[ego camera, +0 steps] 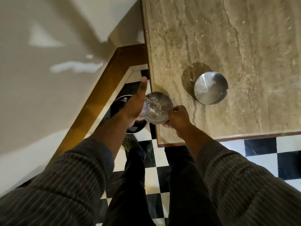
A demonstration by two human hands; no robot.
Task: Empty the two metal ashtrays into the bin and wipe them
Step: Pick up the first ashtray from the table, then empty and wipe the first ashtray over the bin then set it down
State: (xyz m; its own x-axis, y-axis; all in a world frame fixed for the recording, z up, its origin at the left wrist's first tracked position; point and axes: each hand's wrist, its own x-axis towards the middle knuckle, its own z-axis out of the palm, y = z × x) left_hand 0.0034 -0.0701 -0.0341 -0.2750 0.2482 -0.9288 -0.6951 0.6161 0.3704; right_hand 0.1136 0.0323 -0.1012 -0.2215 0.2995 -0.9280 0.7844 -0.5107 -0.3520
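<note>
Head view: right hand (176,118) pinches ashy ashtray (157,110) at table (228,46) edge; left hand (135,105), open, steadies it above bin (130,128), likely for tipping.

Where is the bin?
In the head view, the bin stands on the checkered floor left of the marble table, mostly hidden under the left hand.

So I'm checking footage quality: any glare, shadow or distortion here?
Head view: wide-angle bending at the edges; bright light patches on the wall; the ashtray on the table casts a dark shadow leftward; the held ashtray looks slightly soft.
</note>
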